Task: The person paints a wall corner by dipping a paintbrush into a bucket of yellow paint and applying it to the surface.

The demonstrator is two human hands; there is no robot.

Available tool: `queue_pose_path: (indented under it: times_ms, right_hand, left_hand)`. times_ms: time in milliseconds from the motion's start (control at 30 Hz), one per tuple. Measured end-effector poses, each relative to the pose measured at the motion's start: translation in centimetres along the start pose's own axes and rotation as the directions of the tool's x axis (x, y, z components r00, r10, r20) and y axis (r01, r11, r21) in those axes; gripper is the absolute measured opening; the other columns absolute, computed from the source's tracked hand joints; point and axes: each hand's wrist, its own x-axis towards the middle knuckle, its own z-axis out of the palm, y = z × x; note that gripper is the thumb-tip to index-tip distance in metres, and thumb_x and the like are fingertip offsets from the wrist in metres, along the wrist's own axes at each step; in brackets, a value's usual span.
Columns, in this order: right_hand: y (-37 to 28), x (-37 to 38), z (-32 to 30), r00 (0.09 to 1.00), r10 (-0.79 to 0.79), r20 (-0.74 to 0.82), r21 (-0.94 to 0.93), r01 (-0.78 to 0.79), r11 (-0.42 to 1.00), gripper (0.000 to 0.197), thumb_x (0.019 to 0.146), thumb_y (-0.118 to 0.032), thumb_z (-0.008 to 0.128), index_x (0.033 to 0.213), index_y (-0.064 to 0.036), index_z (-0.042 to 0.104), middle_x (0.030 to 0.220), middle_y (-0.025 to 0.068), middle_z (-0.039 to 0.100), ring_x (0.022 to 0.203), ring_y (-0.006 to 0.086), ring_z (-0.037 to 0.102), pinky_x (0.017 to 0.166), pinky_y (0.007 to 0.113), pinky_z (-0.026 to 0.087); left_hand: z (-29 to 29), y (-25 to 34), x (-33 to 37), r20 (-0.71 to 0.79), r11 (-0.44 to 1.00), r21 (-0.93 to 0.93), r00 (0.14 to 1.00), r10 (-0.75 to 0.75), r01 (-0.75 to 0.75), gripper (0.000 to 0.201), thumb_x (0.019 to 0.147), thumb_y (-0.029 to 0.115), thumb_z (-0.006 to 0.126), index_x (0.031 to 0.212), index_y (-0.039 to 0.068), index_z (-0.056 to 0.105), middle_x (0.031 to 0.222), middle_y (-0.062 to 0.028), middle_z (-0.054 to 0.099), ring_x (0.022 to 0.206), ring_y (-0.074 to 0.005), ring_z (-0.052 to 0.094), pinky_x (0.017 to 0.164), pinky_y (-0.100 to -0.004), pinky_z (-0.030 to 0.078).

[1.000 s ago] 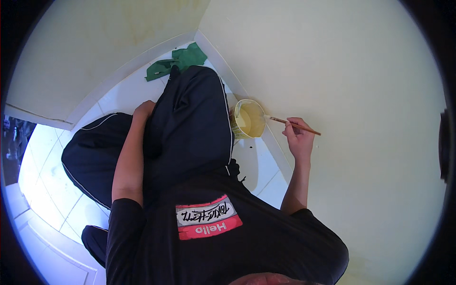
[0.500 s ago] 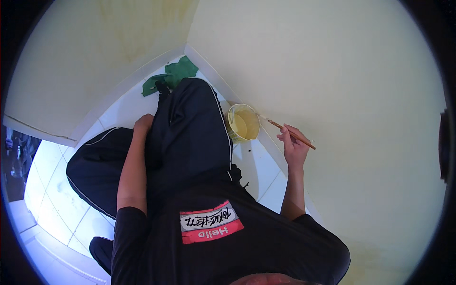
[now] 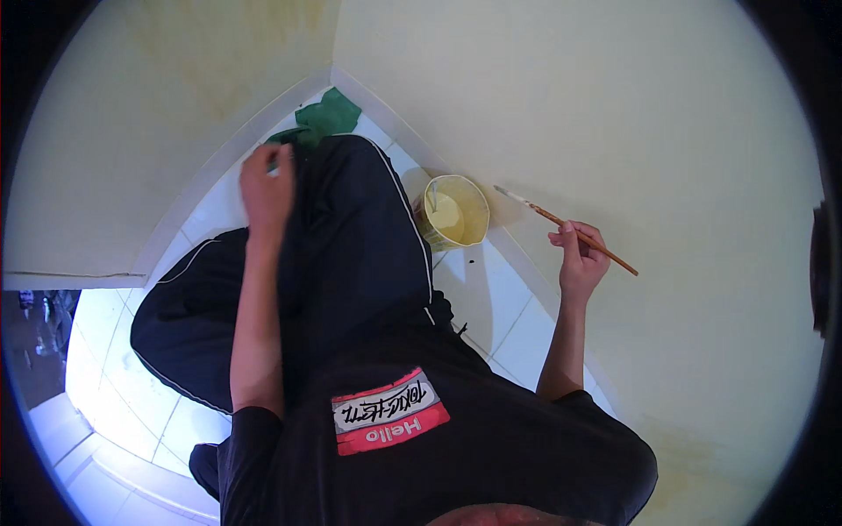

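In my right hand point(image 3: 583, 261) I hold a slim paintbrush point(image 3: 545, 214) with a brown wooden handle; the thumb and the fingers are closed around it, as one holds a pencil, and the rear end of the handle goes out past my knuckles. The pale bristles point(image 3: 505, 191) point to the upper left, just beside the rim of an open round tub point(image 3: 474, 203), outside of it; whether they touch the cream-coloured wall point(image 3: 684, 175), I cannot tell. The tub stands on the white tiled floor point(image 3: 517, 333), between my right leg and the skirting board point(image 3: 390, 112), and in its bottom there is a pale yellow liquid point(image 3: 445, 216). A thin pale strip point(image 3: 434, 196) leans inside it. My left hand point(image 3: 267, 188) is raised above my dark trousers point(image 3: 351, 228) with its fingers partly bent; they are blurred, so I cannot tell how far they open or if they have hold of something. Near it, beyond my knees, a crumpled green cloth point(image 3: 329, 111) lies on the floor at the corner of the two walls. A small dark speck point(image 3: 471, 261) is on the tiles near the tub.
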Motion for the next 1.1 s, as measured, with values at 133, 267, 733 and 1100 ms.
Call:
queue_pose_path:
  times_ms: [133,267,733,1100]
  right_hand:
    - [0.6,0.2,0.1,1.0,0.024,0.007,0.008,-0.024,1.0,0.014,0.092,-0.008,0.066,0.094,0.0048,0.063,0.078,0.01,0.067,0.069,0.0165,0.069,0.065,0.028,0.058]
    - [1.3,0.5,-0.4,0.989,0.088,0.121,0.02,-0.091,0.996,0.01,0.091,-0.005,0.066,0.094,0.0044,0.064,0.079,0.0096,0.067,0.07,0.0166,0.069,0.065,0.027,0.058]
    - [2.0,0.5,-0.6,0.967,-0.193,0.164,-0.293,0.235,0.927,0.002,0.087,0.001,0.067,0.086,0.0024,0.065,0.077,0.0108,0.068,0.066,0.0172,0.068,0.062,0.027,0.053]
    - [4.6,-0.7,2.8,0.871,-0.322,0.37,-0.414,0.465,0.782,0.011,0.08,0.004,0.07,0.085,-0.0025,0.063,0.078,0.0107,0.066,0.063,0.0234,0.066,0.055,0.03,0.052]
  left_hand:
    - [6.4,9.3,-1.2,0.534,0.914,0.034,0.78,0.325,-0.404,0.019,0.088,0.021,0.058,0.087,0.004,0.067,0.089,-0.0143,0.068,0.086,-0.0346,0.064,0.078,-0.0436,0.048]
    - [15.6,8.6,-3.6,0.9,0.847,0.211,0.435,0.027,-0.488,0.025,0.088,0.023,0.054,0.093,0.003,0.068,0.1,-0.0171,0.07,0.097,-0.034,0.066,0.083,-0.0429,0.05]
    - [17.8,8.9,-4.5,0.958,0.813,0.279,0.206,-0.2,-0.512,0.024,0.079,0.017,0.057,0.094,0.007,0.073,0.099,-0.0144,0.072,0.097,-0.0291,0.068,0.093,-0.0431,0.039]
    - [12.0,6.5,-1.5,0.444,0.919,-0.022,0.82,0.361,-0.393,0.02,0.082,0.022,0.066,0.087,0.002,0.068,0.082,-0.0149,0.067,0.084,-0.0354,0.063,0.076,-0.0454,0.047]
